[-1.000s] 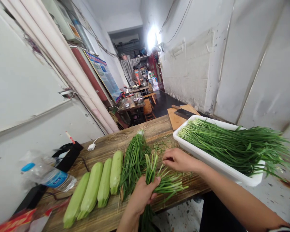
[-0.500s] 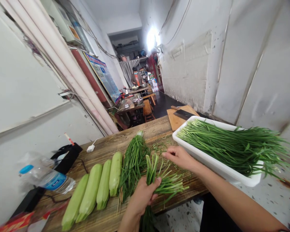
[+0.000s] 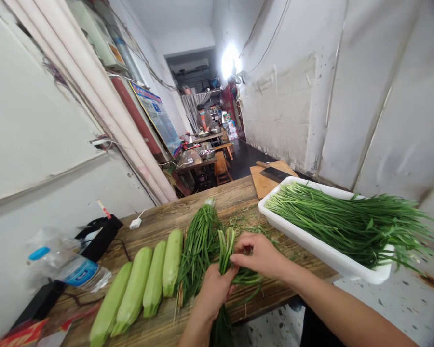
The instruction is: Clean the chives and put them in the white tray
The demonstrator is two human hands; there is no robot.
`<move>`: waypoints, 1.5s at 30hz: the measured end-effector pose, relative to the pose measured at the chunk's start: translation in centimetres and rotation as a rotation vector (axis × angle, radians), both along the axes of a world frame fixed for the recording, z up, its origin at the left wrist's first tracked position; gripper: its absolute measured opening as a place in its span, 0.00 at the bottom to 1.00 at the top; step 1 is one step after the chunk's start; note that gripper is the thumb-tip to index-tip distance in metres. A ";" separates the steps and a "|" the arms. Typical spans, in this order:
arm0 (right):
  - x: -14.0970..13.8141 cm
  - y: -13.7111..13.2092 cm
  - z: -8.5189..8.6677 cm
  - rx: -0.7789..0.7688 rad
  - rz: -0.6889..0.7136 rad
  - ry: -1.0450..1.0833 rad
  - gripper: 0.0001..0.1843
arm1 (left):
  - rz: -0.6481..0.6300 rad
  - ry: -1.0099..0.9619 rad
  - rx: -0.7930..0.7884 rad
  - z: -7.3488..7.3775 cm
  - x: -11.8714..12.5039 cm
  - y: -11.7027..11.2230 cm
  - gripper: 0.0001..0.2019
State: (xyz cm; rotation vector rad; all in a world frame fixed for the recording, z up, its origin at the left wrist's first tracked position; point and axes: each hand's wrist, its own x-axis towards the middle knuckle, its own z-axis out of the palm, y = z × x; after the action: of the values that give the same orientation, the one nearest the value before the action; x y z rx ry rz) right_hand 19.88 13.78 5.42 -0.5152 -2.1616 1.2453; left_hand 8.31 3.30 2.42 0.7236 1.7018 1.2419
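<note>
My left hand (image 3: 215,289) is closed around a small bunch of garlic chives (image 3: 225,246), pale stem ends up and green leaves hanging below the table edge. Against those stems, my right hand (image 3: 260,255) has its thumb and fingers curled in a pinch; the exact stalks between the fingertips are partly hidden. More stalks fan out beneath the right hand. Left of my hands lies a tied bundle of garlic chives (image 3: 201,236). A white tub (image 3: 307,250) at the right is filled with long garlic chives (image 3: 343,221).
Several pale green zucchini (image 3: 133,289) lie in a row on the wooden table (image 3: 235,190). Behind the tub, a cleaver (image 3: 275,174) rests on a cutting board (image 3: 261,185). A water bottle (image 3: 72,270) lies at left. One person (image 3: 203,120) stands at a far table.
My right hand has moved left and down from above the stalks to the stems by my left hand. The fanned-out stalks are now mostly covered by it.
</note>
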 end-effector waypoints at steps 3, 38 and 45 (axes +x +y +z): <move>-0.3 0.1 -0.3 -0.054 0.010 0.003 0.05 | 0.006 0.024 -0.026 -0.1 -0.1 0.3 0.28; 1.9 3.5 -2.8 -0.336 -0.206 0.094 0.10 | -0.057 -0.041 0.013 0.2 0.4 0.5 0.27; 2.1 6.3 -1.6 0.053 -0.357 0.040 0.20 | 0.022 -0.004 -0.064 -0.1 -0.3 0.1 0.28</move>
State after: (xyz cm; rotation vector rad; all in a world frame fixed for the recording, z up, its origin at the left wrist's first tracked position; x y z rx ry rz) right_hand 21.96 20.13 3.78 -0.8056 -1.9559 0.9910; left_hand 8.03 3.42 2.35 0.6656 1.7431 1.1972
